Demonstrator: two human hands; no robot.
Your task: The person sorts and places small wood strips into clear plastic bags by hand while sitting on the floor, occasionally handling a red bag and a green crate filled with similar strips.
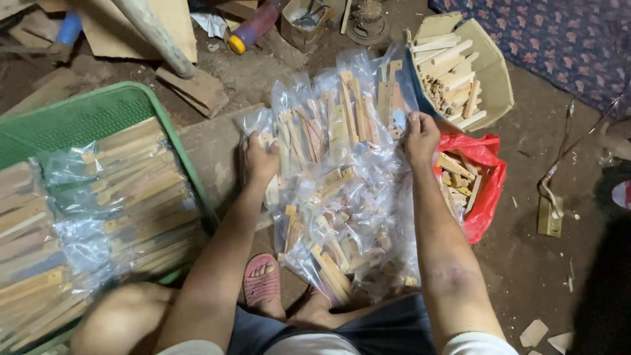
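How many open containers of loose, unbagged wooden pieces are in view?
2: a tan cardboard box at upper right, and a red plastic bag beside the right hand. Others may be hidden beneath the clear plastic packets.

A small woodworking workshop, worked at floor level: a bare dirt floor [539,263] strewn with wood chips [534,332] and offcuts [194,89], a cardboard box [490,72] and a red bag [486,190] full of cut wooden sticks, and a green crate [85,115] of bagged wooden pieces.
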